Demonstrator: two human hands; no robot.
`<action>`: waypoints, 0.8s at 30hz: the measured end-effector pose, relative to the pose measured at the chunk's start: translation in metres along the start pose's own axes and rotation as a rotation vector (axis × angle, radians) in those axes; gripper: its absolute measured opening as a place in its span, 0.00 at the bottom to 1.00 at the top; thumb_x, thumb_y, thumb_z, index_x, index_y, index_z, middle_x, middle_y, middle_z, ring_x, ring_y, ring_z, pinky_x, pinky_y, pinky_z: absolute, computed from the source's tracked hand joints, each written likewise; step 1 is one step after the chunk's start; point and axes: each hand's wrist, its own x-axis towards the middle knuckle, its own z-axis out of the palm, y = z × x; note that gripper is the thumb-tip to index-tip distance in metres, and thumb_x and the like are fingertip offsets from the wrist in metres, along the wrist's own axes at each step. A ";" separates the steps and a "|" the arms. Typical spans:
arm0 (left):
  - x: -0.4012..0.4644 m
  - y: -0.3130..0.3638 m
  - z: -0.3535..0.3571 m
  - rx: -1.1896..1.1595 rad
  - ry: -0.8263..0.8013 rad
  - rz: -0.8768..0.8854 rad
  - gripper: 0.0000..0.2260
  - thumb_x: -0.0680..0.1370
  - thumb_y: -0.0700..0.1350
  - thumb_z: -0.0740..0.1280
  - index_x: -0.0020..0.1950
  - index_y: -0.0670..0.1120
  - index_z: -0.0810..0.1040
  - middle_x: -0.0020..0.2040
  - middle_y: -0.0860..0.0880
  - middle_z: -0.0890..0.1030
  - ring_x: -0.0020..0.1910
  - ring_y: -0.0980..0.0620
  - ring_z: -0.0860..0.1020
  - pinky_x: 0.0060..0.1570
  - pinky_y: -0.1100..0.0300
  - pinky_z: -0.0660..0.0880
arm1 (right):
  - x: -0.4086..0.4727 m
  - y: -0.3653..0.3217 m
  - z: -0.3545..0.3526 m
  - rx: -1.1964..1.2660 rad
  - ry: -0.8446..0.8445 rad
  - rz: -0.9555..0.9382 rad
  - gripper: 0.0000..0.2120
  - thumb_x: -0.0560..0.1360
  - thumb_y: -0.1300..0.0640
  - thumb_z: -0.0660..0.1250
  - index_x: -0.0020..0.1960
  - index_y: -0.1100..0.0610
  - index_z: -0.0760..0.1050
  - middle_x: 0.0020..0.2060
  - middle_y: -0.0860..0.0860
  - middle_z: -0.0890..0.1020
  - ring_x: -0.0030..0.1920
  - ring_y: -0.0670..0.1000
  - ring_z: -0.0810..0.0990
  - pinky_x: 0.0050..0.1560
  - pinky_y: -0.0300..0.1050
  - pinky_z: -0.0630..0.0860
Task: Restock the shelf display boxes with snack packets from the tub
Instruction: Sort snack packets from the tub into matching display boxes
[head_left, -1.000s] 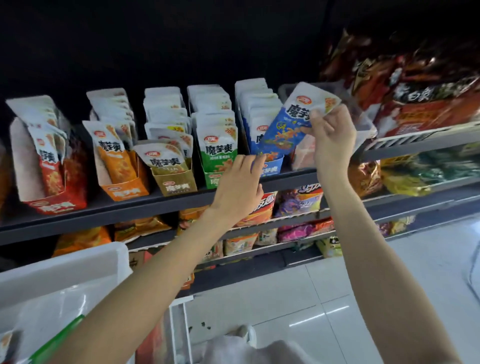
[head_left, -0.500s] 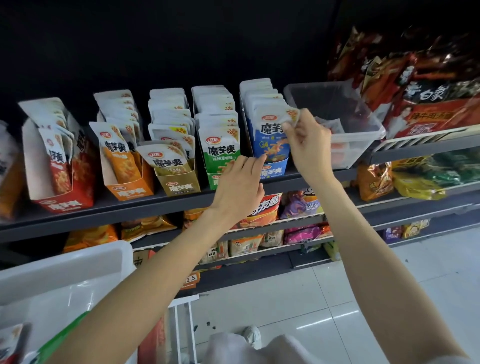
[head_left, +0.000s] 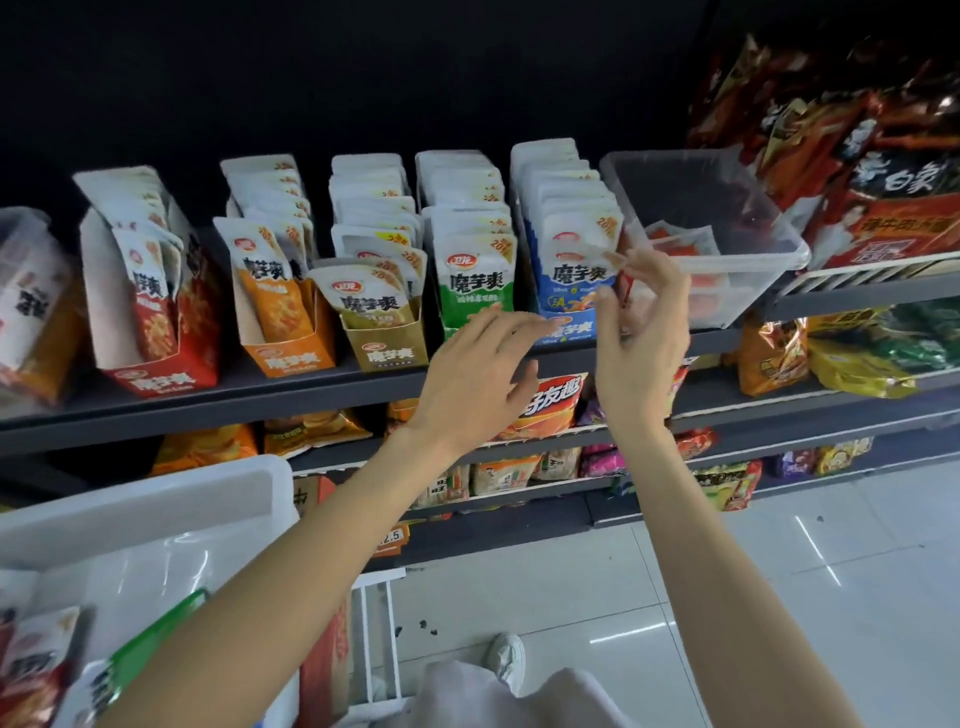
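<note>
The clear tub (head_left: 748, 270) with the remaining red packets (head_left: 680, 244) sits on the shelf immediately right of the right hand (head_left: 641, 322), nearer than the left hand (head_left: 483, 364); both hands hold nothing, fingers loosely spread before the blue display box (head_left: 569, 327).

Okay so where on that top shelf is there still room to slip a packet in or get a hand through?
Free: most of the clear tub right of the blue display box, and the bare shelf front before the boxes. The khaki display box has slack in front. Crowded: blue and green display box, packed tight.
</note>
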 end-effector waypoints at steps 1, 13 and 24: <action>-0.012 -0.002 -0.009 -0.029 0.072 -0.013 0.14 0.76 0.41 0.65 0.61 0.43 0.78 0.57 0.48 0.80 0.58 0.50 0.75 0.59 0.58 0.72 | -0.014 -0.007 0.000 0.000 0.043 -0.048 0.14 0.78 0.65 0.64 0.63 0.65 0.69 0.61 0.57 0.73 0.59 0.49 0.74 0.48 0.40 0.79; -0.281 -0.094 -0.144 0.071 -0.225 -0.741 0.20 0.72 0.54 0.60 0.59 0.47 0.78 0.55 0.48 0.80 0.56 0.47 0.74 0.57 0.48 0.73 | -0.195 -0.097 0.103 0.007 -1.045 -0.144 0.10 0.77 0.58 0.63 0.57 0.54 0.75 0.52 0.48 0.79 0.50 0.48 0.78 0.47 0.42 0.76; -0.381 -0.133 -0.181 0.066 -0.794 -0.928 0.29 0.69 0.61 0.72 0.65 0.51 0.70 0.63 0.50 0.73 0.61 0.48 0.72 0.54 0.58 0.67 | -0.299 -0.133 0.221 -0.396 -1.779 -0.612 0.14 0.76 0.60 0.64 0.62 0.56 0.73 0.56 0.55 0.74 0.58 0.57 0.72 0.47 0.46 0.67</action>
